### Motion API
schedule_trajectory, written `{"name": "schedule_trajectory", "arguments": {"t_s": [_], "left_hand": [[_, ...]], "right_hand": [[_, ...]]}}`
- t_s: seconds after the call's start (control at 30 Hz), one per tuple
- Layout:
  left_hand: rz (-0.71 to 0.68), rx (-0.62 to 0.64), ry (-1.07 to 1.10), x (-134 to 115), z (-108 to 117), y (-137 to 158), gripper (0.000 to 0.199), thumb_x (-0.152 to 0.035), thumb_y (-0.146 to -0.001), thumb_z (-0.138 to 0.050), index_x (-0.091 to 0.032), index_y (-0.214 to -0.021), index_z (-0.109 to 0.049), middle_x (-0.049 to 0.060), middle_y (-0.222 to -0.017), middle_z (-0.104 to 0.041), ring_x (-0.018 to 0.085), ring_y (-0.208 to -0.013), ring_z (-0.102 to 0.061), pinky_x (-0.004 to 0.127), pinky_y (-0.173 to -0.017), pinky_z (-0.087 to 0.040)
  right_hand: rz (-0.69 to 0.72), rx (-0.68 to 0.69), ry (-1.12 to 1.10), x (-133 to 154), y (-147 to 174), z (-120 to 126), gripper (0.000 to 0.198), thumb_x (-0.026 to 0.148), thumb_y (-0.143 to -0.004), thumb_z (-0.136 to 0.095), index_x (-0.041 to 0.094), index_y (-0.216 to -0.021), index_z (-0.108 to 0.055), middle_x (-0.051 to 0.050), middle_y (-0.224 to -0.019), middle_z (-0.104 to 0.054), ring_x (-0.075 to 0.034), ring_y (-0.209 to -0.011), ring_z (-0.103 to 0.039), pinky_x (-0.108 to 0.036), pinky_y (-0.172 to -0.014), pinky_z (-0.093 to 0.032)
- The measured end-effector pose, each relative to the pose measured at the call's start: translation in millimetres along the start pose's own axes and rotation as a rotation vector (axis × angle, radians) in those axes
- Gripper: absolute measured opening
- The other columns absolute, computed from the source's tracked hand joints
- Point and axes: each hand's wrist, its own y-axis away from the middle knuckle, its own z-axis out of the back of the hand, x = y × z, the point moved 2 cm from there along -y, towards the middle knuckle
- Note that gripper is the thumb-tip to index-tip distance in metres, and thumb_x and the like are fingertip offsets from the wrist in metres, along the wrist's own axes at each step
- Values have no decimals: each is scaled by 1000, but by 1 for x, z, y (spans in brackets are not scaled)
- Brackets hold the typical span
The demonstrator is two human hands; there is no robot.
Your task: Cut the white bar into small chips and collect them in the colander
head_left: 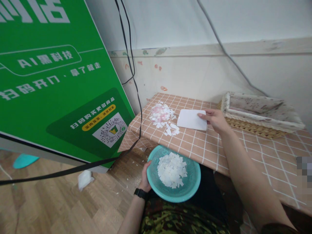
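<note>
My left hand [145, 177] grips the left rim of a teal plastic colander [192, 191], held below the table's front edge. Inside it lies a heap of white paper scraps [172, 170]. Over the table, my right hand [215, 120] pinches the right end of a flat white rectangular card [191, 119] between thumb and fingers. Just left of the card, a pile of torn paper scraps [161, 113], some tinged pink, lies on the checked tablecloth [190, 143]. A few scraps sit close to the card's left edge.
A cloth-lined wicker basket [255, 128] stands on the table at the right, against the wall. To the left rises a green cabinet [60, 81], with a black cable [138, 107] hanging before it. A crumpled white bag [85, 179] lies on the wooden floor.
</note>
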Motion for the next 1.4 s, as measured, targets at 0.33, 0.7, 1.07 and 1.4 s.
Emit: {"name": "schedule_trajectory", "arguments": {"t_s": [0.33, 0.7, 1.07, 1.4], "left_hand": [[10, 23, -9, 0, 1, 0, 19, -30, -69, -66, -13, -78, -67, 6, -72, -71, 24, -78, -66, 34, -77, -49], [6, 21, -16, 0, 2, -1, 20, -30, -69, -66, -12, -77, -67, 6, -71, -71, 23, -78, -66, 33, -76, -49], [1, 12, -20, -1, -2, 1, 18, -29, -68, -65, -13, -78, -68, 6, -72, -72, 25, -81, -66, 35, -80, -48], [11, 19, -10, -1, -2, 1, 17, -28, -68, -66, -13, -77, -68, 5, -69, -71, 25, -81, -66, 36, -80, -48]], "right_hand": [[-9, 57, -49, -1, 2, -8, 43, 48, -61, -72, 16, -89, -67, -5, -72, -64, -16, -58, -56, -27, -48, -43], [26, 90, -9, 1, 5, -18, 46, 52, -61, -71, 15, -89, -67, -6, -70, -64, -17, -58, -56, -27, -46, -43], [30, 41, 54, 5, 4, -10, 39, 47, -61, -71, 14, -83, -68, -1, -58, -58, -11, -46, -45, -24, -40, -31], [50, 21, 124, 6, 3, 5, 37, 49, -62, -69, 16, -79, -68, -3, -63, -60, -13, -50, -49, -25, -42, -35]]}}
